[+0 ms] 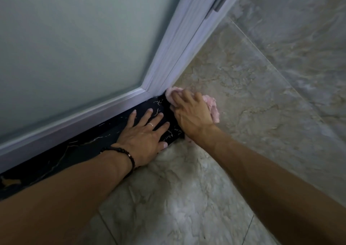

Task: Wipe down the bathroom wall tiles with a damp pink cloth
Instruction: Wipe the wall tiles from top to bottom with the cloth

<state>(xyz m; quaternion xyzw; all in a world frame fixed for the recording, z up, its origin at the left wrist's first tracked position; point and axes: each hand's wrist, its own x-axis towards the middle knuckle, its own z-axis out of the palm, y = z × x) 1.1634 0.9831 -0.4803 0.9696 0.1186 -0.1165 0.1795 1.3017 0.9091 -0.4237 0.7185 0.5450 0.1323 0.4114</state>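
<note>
A fluffy pink cloth (212, 106) is pressed against the beige marbled wall tile (252, 98) low down, in the corner beside the white door frame. My right hand (191, 111) lies flat over the cloth with fingers spread and pushes it onto the tile; most of the cloth is hidden under the hand. My left hand (144, 134), with a ring and a dark bead bracelet, rests flat with straight fingers on the black marbled threshold (78, 151) just left of the cloth.
A frosted glass door (74, 38) in a white frame (179, 44) fills the upper left. The pale marbled floor tiles (177, 198) spread below the hands. More wall tiles run up to the right, with a grout line between them.
</note>
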